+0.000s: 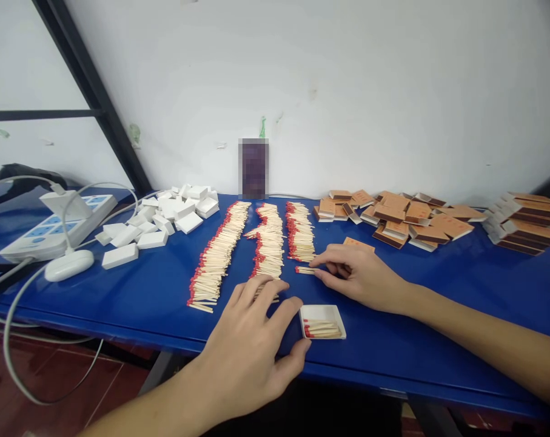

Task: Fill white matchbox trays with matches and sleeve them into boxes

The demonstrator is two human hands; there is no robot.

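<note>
A white matchbox tray (322, 312) with several red-tipped matches (321, 328) in it lies near the table's front edge. My left hand (259, 340) holds the left end of this tray between thumb and index finger; its other fingers spread over the near end of the middle row of matches (269, 243). Behind the tray, my right hand (359, 276) pinches a few matches (304, 270) between thumb and forefinger, heads pointing left. They are just in front of the right row of matches (301, 233). A longer row of matches (217, 258) runs along the left.
White inner trays (165, 215) are heaped at the back left. Orange matchbox sleeves (397, 212) lie piled at the back right, beside stacked matchboxes (527, 221). A power strip (56, 227) with cables sits left. A pixelated dark object (255, 170) stands against the wall.
</note>
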